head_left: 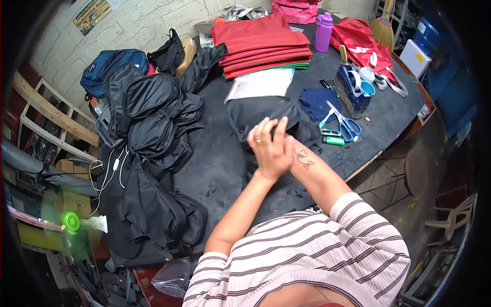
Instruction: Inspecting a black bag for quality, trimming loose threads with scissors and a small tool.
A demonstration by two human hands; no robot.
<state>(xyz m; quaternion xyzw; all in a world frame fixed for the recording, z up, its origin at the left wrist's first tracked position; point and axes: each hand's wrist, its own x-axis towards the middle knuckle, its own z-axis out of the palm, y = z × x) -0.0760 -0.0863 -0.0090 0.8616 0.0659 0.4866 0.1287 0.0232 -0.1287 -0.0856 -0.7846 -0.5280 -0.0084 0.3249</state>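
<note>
My left hand (271,151), with a ring on one finger, is over the near part of a black fabric piece (261,112). Its fingers are stretched out and apart, and I see nothing held in them. From the right comes my right forearm (319,176), ending behind the left hand; the right hand's fingers are hidden there. Beyond the fabric lies a white sheet (261,83), next to a stack of folded red fabric (266,46) with a green layer at the bottom. Blue-handled scissors (349,127) and a green lighter (333,140) rest to the right.
Black backpacks (148,102) pile up on the left of the dark table (215,158), with white cables (115,166) by them. Toward the right are a navy cloth (317,102), a tool holder (353,92), a purple bottle (324,31) and a red bag (358,43). A fan (72,221) spins at left.
</note>
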